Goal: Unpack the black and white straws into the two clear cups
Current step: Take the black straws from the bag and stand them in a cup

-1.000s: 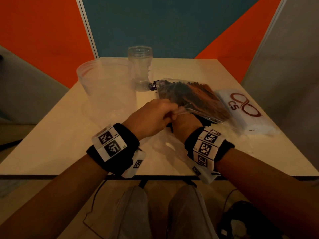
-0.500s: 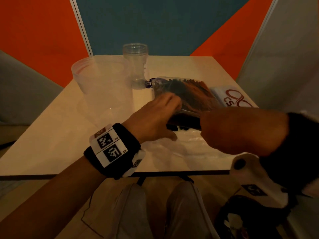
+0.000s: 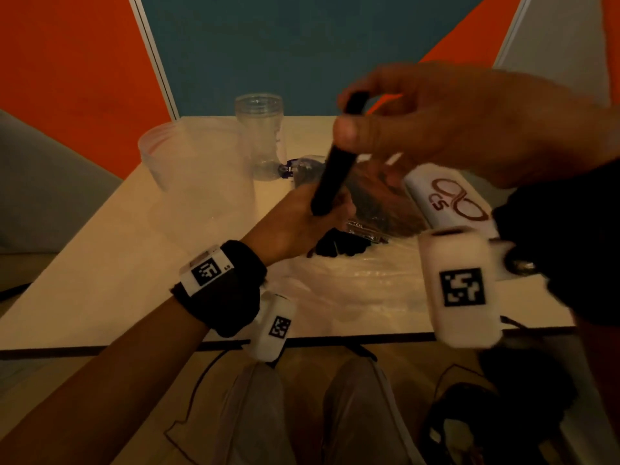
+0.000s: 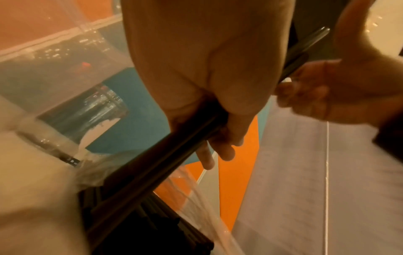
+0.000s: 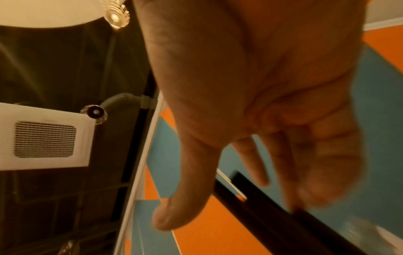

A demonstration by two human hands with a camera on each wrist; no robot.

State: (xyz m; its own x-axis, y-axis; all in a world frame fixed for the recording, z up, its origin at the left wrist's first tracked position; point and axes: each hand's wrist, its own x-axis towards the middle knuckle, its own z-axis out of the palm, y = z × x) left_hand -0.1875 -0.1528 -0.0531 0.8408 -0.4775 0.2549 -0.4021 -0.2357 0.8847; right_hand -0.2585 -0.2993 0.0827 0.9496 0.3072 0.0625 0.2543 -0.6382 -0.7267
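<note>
Many black straws (image 3: 332,172) pinched mid-frame by right hand (image 3: 446,122), gripped below by left hand (image 3: 295,223); could slip, scatter past cups (image 3: 198,162).

The right hand (image 3: 446,129) is up off the table now, raised well above the bag of black straws (image 3: 379,209), pinching a bundle of black straws (image 3: 335,162) near its top end. The left hand (image 3: 298,223) now grips that bundle's lower end instead of the bag.

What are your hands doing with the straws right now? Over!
Left hand grips black straws low. Right hand holds their top end. Both clear cups empty. White straws still packed. Nothing blocking.
</note>
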